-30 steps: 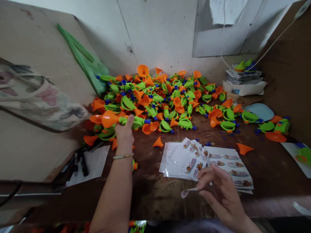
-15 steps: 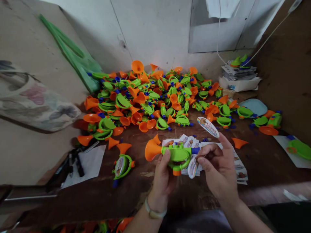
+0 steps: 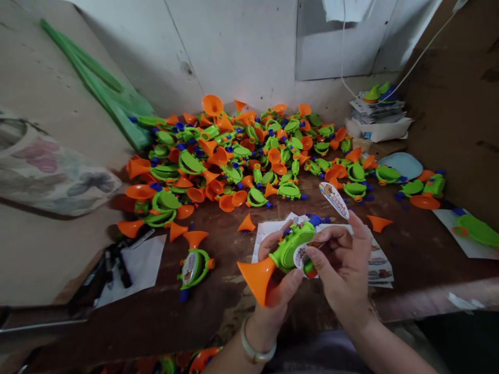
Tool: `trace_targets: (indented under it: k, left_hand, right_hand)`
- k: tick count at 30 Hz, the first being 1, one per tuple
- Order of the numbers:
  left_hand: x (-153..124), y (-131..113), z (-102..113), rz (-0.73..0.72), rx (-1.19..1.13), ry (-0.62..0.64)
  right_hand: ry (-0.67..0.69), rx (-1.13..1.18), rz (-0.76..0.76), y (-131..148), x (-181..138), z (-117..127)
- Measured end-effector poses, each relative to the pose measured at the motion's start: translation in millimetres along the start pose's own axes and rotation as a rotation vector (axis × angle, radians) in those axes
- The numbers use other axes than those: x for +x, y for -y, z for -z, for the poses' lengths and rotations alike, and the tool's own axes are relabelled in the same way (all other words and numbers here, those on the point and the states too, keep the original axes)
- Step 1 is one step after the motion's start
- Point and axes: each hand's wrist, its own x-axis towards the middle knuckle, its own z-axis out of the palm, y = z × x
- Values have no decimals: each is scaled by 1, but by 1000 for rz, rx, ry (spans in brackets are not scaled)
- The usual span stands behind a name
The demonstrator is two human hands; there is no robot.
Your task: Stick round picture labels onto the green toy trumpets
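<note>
My left hand (image 3: pixel 278 296) is closed around a green toy trumpet (image 3: pixel 294 244) with an orange bell, tilted so the bell points down and left. Between the thumb and fingers of my right hand (image 3: pixel 343 265) is an oval sticker (image 3: pixel 301 255), close against the trumpet's flat green side; whether it is stuck on I cannot tell. A second oval sticker (image 3: pixel 334 200) clings to the tip of my right index finger. Under my hands lie printed sticker sheets (image 3: pixel 267 234). A trumpet with a sticker on its side (image 3: pixel 191 267) rests on the table to the left.
A large heap of toy trumpets (image 3: pixel 234 161) spreads along the back wall. Pens (image 3: pixel 120 265) and paper lie at the left. At the back right stand a stack of papers (image 3: pixel 378 119) and a pale blue disc (image 3: pixel 405 165). A loose orange bell (image 3: pixel 379 223) lies right of the sheets.
My left hand has turned the trumpet, swinging its bell down toward me. The sticker in my right hand has come from beside the trumpet to its flat side.
</note>
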Motion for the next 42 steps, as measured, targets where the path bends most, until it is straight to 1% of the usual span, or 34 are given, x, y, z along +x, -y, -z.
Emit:
trace_targets:
  k: [7,13,19,23,28,31,38,42]
  left_hand:
    - [6,0,-3,-95,113,23]
    - [7,14,2,-160,137,32]
    - [6,13,4,-119,137,67]
    - [6,9,3,-114,169,38]
    - [5,8,3,-61,183,-6]
    - [5,8,2,-65,197,-26]
    - [7,7,-1,-78,158,-11]
    - [7,10,1,-84,199,-28]
  right_hand:
    - [-18,64,-15,1,1,0]
    - [-19,116,-92,-1,3,2]
    - [-21,85,-70,-1,3,3]
    - [-27,57,-47,-1,2,3]
    - [-14,41,-40,-2,2,3]
    - [-22,34,-38,-2,3,3]
    - [-23,41,-56,0,4,3]
    - [-10,17,-38,2,4,3]
